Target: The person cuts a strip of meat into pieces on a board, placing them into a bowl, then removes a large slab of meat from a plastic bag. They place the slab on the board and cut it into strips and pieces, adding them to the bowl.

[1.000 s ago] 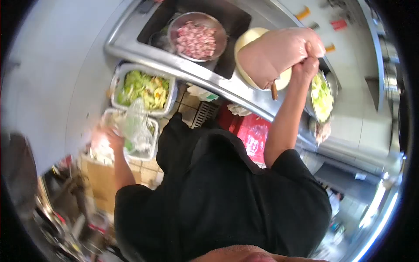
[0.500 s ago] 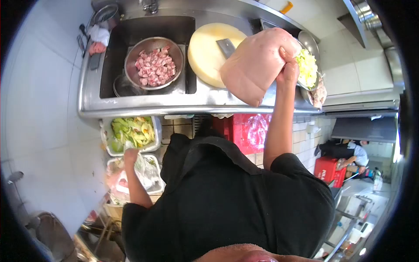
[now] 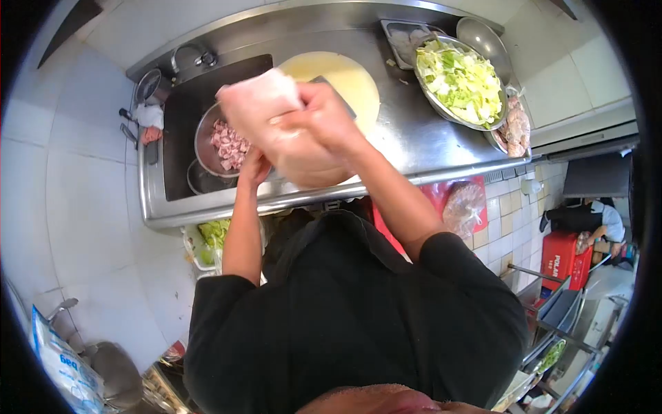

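Observation:
A large, pale slab of pork (image 3: 262, 100) hangs in the air over the sink edge and cutting board, slightly blurred. My right hand (image 3: 323, 119) is closed around its right side. At its lower left edge, my left hand (image 3: 255, 167) grips the meat, with its fingers partly hidden. Behind the slab lies a round, yellowish cutting board (image 3: 358, 79); a cleaver (image 3: 334, 93) on it is mostly covered by my hand and the meat. In the sink to the left, a metal bowl (image 3: 202, 141) holds diced raw meat (image 3: 229, 145), partly hidden by the slab.
A large bowl of chopped cabbage (image 3: 462, 83) stands on the right of the steel counter (image 3: 407, 131), beside raw meat pieces (image 3: 516, 127). Below the counter are a bin of green scraps (image 3: 214, 238) and a red crate (image 3: 431, 196). A co-worker (image 3: 600, 224) is at far right.
The slab has moved left from above the right counter to near the sink. My left hand has risen from the scrap bins to the slab. The view has shifted, uncovering the cabbage.

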Action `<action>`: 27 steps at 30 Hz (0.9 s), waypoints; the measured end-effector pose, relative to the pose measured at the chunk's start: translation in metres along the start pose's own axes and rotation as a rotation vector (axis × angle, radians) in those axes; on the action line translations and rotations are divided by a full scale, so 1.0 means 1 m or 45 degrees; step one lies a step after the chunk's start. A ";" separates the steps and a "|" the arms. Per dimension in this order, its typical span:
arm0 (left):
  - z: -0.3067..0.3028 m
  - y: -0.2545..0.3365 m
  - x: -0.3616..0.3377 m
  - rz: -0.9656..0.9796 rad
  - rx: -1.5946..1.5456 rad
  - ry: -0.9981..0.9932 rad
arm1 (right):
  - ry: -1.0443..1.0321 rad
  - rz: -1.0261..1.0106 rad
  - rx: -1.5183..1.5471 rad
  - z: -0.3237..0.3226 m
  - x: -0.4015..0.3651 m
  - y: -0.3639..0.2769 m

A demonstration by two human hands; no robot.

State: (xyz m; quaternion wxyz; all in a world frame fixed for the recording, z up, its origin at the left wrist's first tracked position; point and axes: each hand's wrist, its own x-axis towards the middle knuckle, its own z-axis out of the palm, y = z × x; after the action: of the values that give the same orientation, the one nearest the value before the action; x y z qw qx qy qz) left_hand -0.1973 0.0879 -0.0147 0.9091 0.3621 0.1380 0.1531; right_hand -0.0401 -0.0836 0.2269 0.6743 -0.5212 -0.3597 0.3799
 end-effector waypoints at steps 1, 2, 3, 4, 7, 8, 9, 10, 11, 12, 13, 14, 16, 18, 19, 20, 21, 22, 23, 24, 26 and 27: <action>-0.011 0.003 -0.005 -0.010 0.011 0.056 | -0.044 0.002 0.055 0.003 0.008 0.006; -0.026 0.004 -0.010 -0.020 0.019 0.117 | -0.091 0.009 0.111 0.005 0.014 0.017; -0.041 0.006 -0.018 -0.038 0.055 0.087 | -0.098 0.023 0.092 0.004 0.021 0.029; -0.053 0.010 -0.024 -0.049 0.089 0.057 | -0.113 0.035 0.068 0.001 0.034 0.041; -0.068 0.021 -0.021 -0.101 0.111 0.070 | -0.135 0.091 -0.014 -0.016 0.071 0.063; -0.070 0.026 -0.022 -0.132 0.106 0.094 | -0.133 0.120 -0.037 -0.021 0.079 0.068; -0.078 0.029 -0.018 -0.205 0.036 0.121 | -0.131 0.123 0.002 -0.026 0.088 0.066; -0.069 0.036 -0.015 -0.174 0.002 0.120 | -0.151 0.122 0.020 -0.033 0.100 0.072; -0.059 0.043 -0.012 -0.142 -0.032 0.116 | -0.157 0.160 0.019 -0.043 0.113 0.075; -0.043 0.053 -0.008 -0.110 -0.066 0.108 | -0.161 0.195 0.017 -0.053 0.124 0.074; -0.032 0.063 -0.003 -0.057 -0.050 0.120 | -0.101 0.213 -0.045 -0.062 0.136 0.074; -0.020 0.074 0.002 -0.004 -0.032 0.131 | -0.041 0.229 -0.107 -0.072 0.148 0.077; 0.009 0.103 0.010 0.078 0.025 0.173 | 0.071 0.254 -0.328 -0.088 0.160 0.084; 0.040 0.129 0.019 0.134 0.101 0.231 | 0.176 0.281 -0.650 -0.104 0.160 0.093; 0.038 0.139 0.024 0.091 0.112 0.241 | 0.378 0.052 -0.677 -0.105 0.145 0.108; 0.039 0.147 0.029 0.106 0.183 0.283 | 0.413 0.175 -0.843 -0.113 0.128 0.118; 0.041 0.156 0.032 0.121 0.260 0.324 | 0.447 0.299 -1.002 -0.121 0.107 0.122; 0.040 0.165 0.037 0.139 0.338 0.363 | 0.426 0.470 -1.125 -0.118 0.077 0.123; 0.028 0.169 0.042 0.104 0.396 0.410 | 0.401 0.639 -1.252 -0.110 0.043 0.121; 0.027 0.174 0.048 0.086 0.373 0.438 | 0.451 0.615 -1.424 -0.103 0.008 0.138; 0.029 0.179 0.055 0.042 0.330 0.498 | 0.405 0.814 -1.403 -0.088 -0.034 0.155; 0.025 0.178 0.062 0.077 0.332 0.513 | 0.523 0.649 -1.406 -0.086 -0.048 0.173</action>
State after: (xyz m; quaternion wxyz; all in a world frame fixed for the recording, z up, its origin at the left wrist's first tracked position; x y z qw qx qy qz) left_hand -0.1631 0.2186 0.1190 0.8037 0.4426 0.3244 0.2303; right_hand -0.0096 -0.1340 0.0369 0.2504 -0.9229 -0.2307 0.1795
